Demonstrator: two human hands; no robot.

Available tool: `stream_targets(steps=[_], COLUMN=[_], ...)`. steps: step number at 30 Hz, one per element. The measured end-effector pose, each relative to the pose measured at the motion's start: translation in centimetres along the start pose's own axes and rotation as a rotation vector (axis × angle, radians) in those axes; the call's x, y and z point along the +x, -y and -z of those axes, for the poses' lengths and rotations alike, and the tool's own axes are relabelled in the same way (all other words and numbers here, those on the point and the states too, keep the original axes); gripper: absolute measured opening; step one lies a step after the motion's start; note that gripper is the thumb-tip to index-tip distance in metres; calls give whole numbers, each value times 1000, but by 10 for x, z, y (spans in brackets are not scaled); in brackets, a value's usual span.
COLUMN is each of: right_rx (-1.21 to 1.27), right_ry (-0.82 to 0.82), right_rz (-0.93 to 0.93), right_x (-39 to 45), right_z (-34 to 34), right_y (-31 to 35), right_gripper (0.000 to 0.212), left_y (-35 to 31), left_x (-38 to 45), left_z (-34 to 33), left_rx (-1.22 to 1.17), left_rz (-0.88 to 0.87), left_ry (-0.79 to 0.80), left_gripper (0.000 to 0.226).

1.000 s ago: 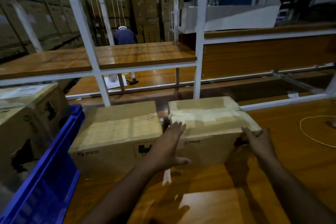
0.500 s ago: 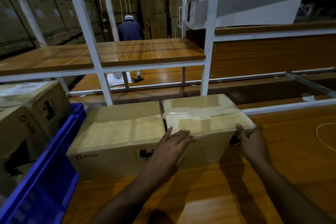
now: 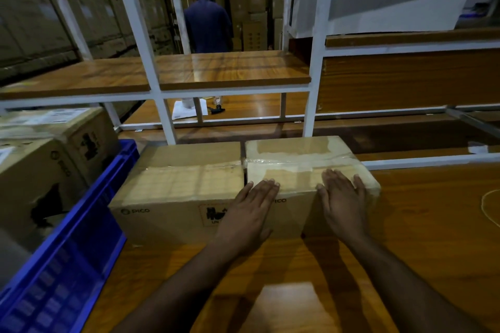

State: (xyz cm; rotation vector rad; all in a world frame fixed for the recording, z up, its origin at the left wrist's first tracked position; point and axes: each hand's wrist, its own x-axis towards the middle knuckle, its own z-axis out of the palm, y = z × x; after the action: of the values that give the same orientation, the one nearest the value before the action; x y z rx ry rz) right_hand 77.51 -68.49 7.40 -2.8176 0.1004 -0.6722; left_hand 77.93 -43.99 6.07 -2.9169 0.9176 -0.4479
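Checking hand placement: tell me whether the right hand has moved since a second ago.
Yes. The right hand has slid left from the taped box's right front corner onto its front top edge, closer to the left hand.

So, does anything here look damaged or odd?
Yes. The cardboard box in the blue crate on the left has a dark, ragged patch on its side, like a tear. The right box, touched by the left hand and right hand, carries wrinkled, patchy tape across its top.
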Motion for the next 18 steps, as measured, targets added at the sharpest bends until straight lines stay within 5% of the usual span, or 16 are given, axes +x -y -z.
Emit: stream_targets(steps=[8, 18], right_rx=[220, 575], right_ry=[20, 109], right_rz=[123, 404], right_x=[-9, -59], right_z=[12, 14], right_y=[21, 102], right_gripper=[40, 30], left_y=[-6, -17], left_x=[-13, -109], left_z=[25, 40], left_rx=[-65, -319], left_rz=[72, 305], left_ry=[35, -139], left_gripper=[95, 88])
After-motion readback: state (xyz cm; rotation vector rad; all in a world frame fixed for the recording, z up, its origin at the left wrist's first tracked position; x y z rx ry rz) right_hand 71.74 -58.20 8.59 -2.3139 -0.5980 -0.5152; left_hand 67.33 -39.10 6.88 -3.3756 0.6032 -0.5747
